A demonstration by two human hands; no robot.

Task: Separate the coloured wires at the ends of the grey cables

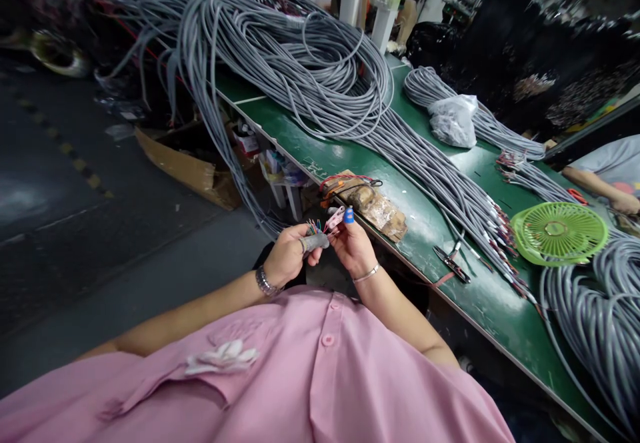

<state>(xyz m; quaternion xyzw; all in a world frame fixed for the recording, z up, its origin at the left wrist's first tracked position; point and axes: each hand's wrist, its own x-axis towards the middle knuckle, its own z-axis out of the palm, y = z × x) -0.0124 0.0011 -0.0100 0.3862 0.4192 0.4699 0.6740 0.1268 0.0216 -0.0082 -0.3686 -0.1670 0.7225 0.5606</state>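
Note:
My left hand [289, 254] is closed around the end of a grey cable [316, 241], whose thin coloured wires [314, 226] fan out at the tip. My right hand [353, 243] pinches those wires from the right; its fingertips wear a blue cap and pale tape [342, 216]. Both hands hover in front of my chest, just off the near edge of the green workbench [450, 296]. A watch sits on my left wrist and a bangle on my right.
Big bundles of grey cable [320, 63] cover the bench. A taped wooden block [373, 204], black cutters [451, 263], a green fan grille [559, 232] and a plastic bag [453, 120] lie on it. Another person's arm [605, 186] rests at right. Cardboard boxes [200, 170] stand below.

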